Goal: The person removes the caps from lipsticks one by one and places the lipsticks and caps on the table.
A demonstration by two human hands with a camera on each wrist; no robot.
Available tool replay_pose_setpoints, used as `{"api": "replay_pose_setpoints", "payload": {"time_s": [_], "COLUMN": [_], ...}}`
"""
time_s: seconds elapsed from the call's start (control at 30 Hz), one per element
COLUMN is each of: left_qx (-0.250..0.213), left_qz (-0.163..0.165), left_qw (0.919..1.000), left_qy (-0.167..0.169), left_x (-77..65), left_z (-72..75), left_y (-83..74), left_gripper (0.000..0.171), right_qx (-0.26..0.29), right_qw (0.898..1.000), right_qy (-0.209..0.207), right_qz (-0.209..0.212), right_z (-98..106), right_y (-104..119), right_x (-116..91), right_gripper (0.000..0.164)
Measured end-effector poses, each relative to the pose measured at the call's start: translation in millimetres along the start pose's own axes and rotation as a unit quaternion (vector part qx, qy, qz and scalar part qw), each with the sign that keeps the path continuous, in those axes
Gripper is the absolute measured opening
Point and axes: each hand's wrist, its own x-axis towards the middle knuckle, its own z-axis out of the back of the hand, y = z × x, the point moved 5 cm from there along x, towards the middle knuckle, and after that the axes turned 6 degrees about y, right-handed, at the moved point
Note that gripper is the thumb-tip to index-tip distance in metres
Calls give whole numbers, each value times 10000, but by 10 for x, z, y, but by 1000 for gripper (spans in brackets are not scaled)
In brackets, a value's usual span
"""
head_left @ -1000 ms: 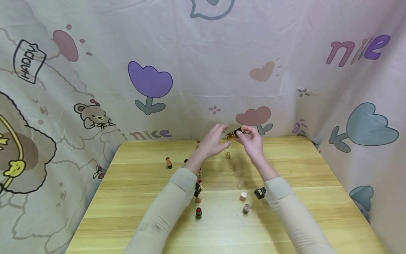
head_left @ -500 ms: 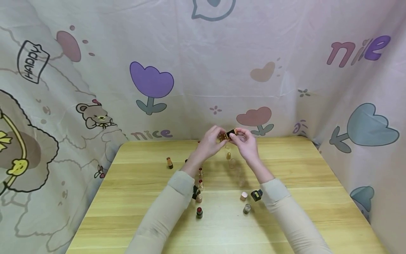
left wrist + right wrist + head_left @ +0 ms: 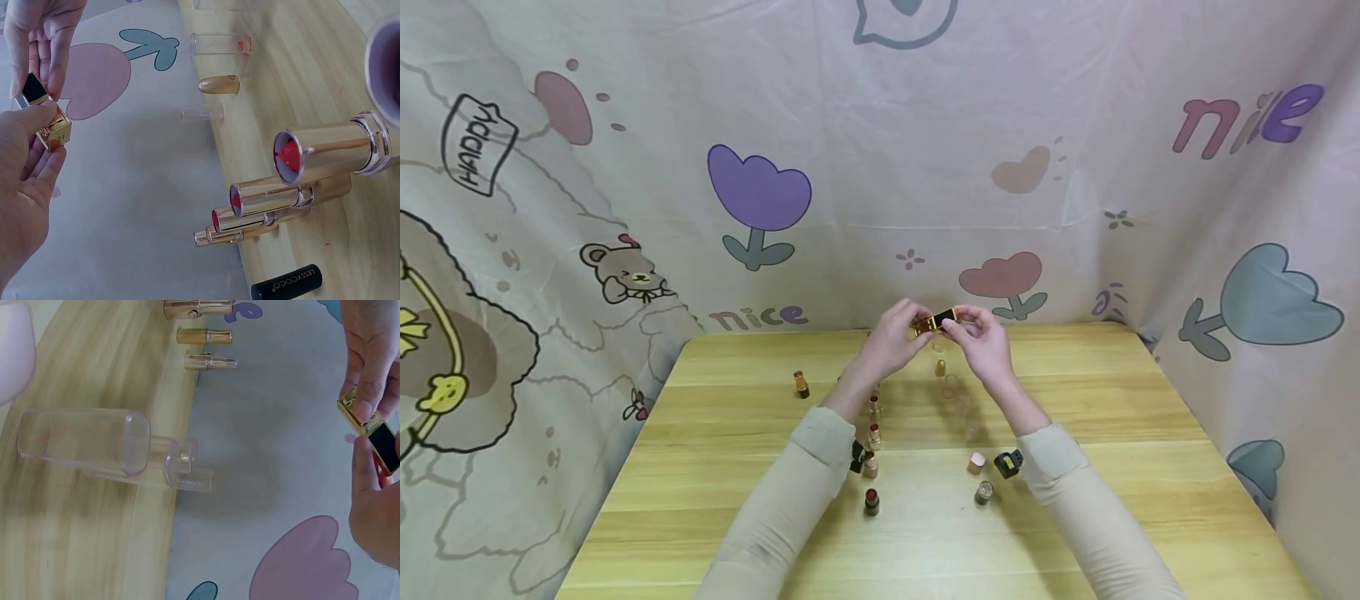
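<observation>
Above the table's back edge, both hands hold a lipstick with a square black and gold case. My left hand pinches its gold end between thumb and fingers. The black end is gripped by my right hand. In the left wrist view the lipstick case tilts between the two hands. The right wrist view shows the black panel on the case, partly covered by fingers. No lipstick bullet shows on the held case.
Uncapped lipsticks, among them a dark one, stand in a row left of centre. To the right are a pink cap, a grey cap, clear caps and a gold cap. An orange-and-black tube lies further left.
The left hand, apart from the case with spread fingers a second ago, now pinches its gold end. The right hand has brought the lipstick slightly left. Little differs in the last half second.
</observation>
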Motion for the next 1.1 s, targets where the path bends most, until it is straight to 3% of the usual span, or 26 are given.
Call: {"api": "replay_pose_setpoints", "payload": {"time_s": [0.33, 0.93, 1.1], "left_qx": [10, 330, 421], "left_qz": [-230, 6, 37], "left_qw": [9997, 9990, 9982], "left_qy": [-87, 315, 424], "left_x": [-31, -35, -52], "left_z": [65, 144, 196], "left_y": [-45, -122, -141], "left_gripper": [26, 28, 27], "right_qx": [300, 248, 133], "right_qw": [9994, 9986, 9996], "right_qy": [-90, -465, -200], "right_qz": [120, 50, 154], "right_z": [-28, -19, -47], "right_y": [23, 20, 57], "right_x": [-41, -135, -155], "right_gripper": [34, 38, 38]}}
